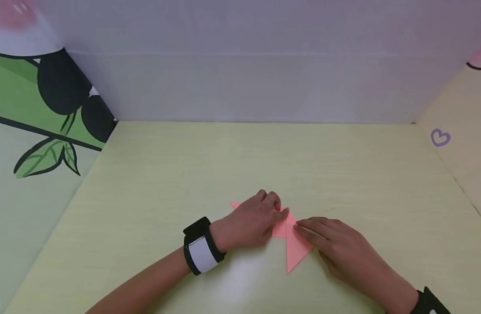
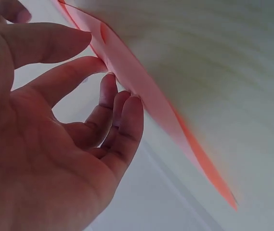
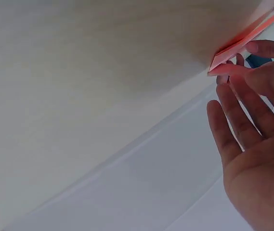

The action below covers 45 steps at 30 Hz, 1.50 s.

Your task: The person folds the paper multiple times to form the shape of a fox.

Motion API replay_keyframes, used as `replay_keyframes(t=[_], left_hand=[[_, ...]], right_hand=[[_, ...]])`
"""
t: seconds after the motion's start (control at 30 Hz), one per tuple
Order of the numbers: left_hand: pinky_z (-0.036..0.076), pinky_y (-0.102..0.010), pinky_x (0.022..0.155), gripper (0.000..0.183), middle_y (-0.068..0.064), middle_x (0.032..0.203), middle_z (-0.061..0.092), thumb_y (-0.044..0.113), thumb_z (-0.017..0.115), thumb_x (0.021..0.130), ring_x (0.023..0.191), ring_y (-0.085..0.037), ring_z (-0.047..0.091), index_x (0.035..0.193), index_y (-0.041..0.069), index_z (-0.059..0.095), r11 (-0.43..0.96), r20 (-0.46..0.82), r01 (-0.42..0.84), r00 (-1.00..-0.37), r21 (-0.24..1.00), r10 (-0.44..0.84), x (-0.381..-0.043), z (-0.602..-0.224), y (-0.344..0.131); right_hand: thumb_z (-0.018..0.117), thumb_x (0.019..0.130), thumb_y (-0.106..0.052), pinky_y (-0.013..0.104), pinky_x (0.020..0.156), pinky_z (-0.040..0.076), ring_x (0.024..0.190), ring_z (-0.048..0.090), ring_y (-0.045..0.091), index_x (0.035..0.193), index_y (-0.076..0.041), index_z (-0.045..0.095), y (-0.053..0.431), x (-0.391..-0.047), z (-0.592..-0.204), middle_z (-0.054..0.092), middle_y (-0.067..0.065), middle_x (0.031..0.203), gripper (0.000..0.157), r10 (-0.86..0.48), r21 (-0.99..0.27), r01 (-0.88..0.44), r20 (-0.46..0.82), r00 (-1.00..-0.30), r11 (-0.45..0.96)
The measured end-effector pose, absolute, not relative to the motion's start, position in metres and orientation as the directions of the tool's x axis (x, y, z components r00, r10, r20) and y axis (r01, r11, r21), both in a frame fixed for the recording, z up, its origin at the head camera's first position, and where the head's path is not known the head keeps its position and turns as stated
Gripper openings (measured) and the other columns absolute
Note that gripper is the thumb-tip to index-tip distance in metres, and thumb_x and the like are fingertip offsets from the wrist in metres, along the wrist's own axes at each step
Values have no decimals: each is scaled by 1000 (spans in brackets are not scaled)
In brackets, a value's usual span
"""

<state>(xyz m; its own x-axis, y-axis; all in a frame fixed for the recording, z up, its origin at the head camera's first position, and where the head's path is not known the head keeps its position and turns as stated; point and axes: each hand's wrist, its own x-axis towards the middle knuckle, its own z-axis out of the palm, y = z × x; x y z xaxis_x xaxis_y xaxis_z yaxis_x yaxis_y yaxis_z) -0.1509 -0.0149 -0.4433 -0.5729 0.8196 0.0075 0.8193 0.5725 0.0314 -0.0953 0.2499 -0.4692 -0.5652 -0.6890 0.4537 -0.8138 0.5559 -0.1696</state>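
Observation:
A piece of folded pink paper [image 1: 297, 250] lies on the table, with a pointed flap toward the near side and another tip showing past the left hand. My left hand [image 1: 254, 220] holds the paper near its upper middle, fingers curled and thumb on it. In the left wrist view, several fingertips sit along the edge of the pink paper [image 2: 141, 89]. My right hand [image 1: 342, 244] is at the flap's right side, its fingertips on the paper. In the right wrist view, its thumb is at a paper corner [image 3: 223, 60], the other fingers fairly straight.
The pale wooden table [image 1: 225, 157] meets a light purple wall panel [image 1: 244, 87] at the back. On the left stands a panel with a painted green and black pattern [image 1: 44, 157]; on the right, a beige panel bears a purple heart [image 1: 440, 138]. A black band [image 1: 203, 246] wraps the left wrist.

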Motion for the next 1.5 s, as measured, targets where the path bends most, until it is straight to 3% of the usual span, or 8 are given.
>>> replay_keyframes(t=[0.1, 0.27, 0.43, 0.57, 0.7, 0.97, 1.2, 1.5], left_hand=[[45, -28, 89, 40, -4, 117, 61, 9, 63, 95, 99, -22, 55, 133, 16, 68, 578, -8, 807, -581, 121, 814, -153, -444, -16], [45, -21, 80, 42, -3, 120, 60, 11, 71, 94, 100, -19, 52, 136, 18, 65, 624, -66, 721, -637, 300, 768, -157, -445, -16], [49, -21, 79, 45, -3, 123, 60, 14, 72, 95, 102, -20, 52, 139, 15, 64, 656, -70, 675, -677, 338, 733, -159, -440, -21], [50, -30, 86, 34, -5, 122, 60, 18, 73, 94, 104, -24, 53, 128, 12, 69, 721, -42, 630, -744, 290, 667, -159, -433, -37], [47, -33, 84, 25, -6, 110, 62, 21, 76, 93, 94, -25, 52, 114, 8, 72, 779, 7, 585, -801, 226, 599, -158, -429, -56], [42, -32, 76, 24, -3, 84, 60, 27, 78, 91, 75, -20, 49, 93, 5, 69, 801, 116, 596, -801, 62, 587, -156, -432, -76], [41, -31, 70, 26, 1, 75, 53, 29, 79, 90, 69, -18, 45, 89, 7, 66, 833, 108, 546, -837, 89, 537, -156, -432, -82], [42, -35, 77, 24, 1, 81, 54, 30, 81, 88, 79, -21, 48, 89, 9, 68, 843, 104, 507, -862, 180, 496, -152, -429, -82]], right_hand=[[55, 106, -19, 42, 96, 53, 125, 61, 22, 137, -11, 66, 244, -101, -471, 65, 1, 137, 33, -734, -167, -837, 414, -539, 521], [87, 76, -3, 43, 96, 55, 128, 60, 25, 137, -9, 66, 243, -103, -475, 63, 4, 140, 64, -774, -148, -843, 340, -535, 518], [86, 74, 0, 41, 95, 55, 127, 61, 25, 134, -6, 68, 243, -106, -478, 63, 6, 139, 63, -782, -123, -851, 347, -518, 510], [86, 74, 0, 40, 94, 55, 126, 61, 24, 132, -5, 69, 241, -107, -478, 64, 6, 138, 61, -782, -115, -853, 351, -515, 509], [88, 73, -2, 40, 93, 56, 125, 62, 24, 129, -6, 71, 241, -108, -477, 65, 6, 136, 58, -777, -110, -844, 344, -528, 525], [84, 78, -5, 42, 93, 56, 126, 61, 26, 130, -7, 71, 242, -108, -477, 63, 6, 139, 54, -771, -140, -839, 339, -539, 526], [85, 76, -2, 41, 94, 55, 126, 61, 25, 129, -8, 72, 239, -110, -478, 64, 6, 139, 55, -772, -140, -843, 345, -533, 520], [87, 74, -1, 41, 93, 56, 126, 62, 24, 129, -7, 72, 236, -111, -478, 65, 6, 138, 58, -766, -148, -851, 377, -520, 505]])
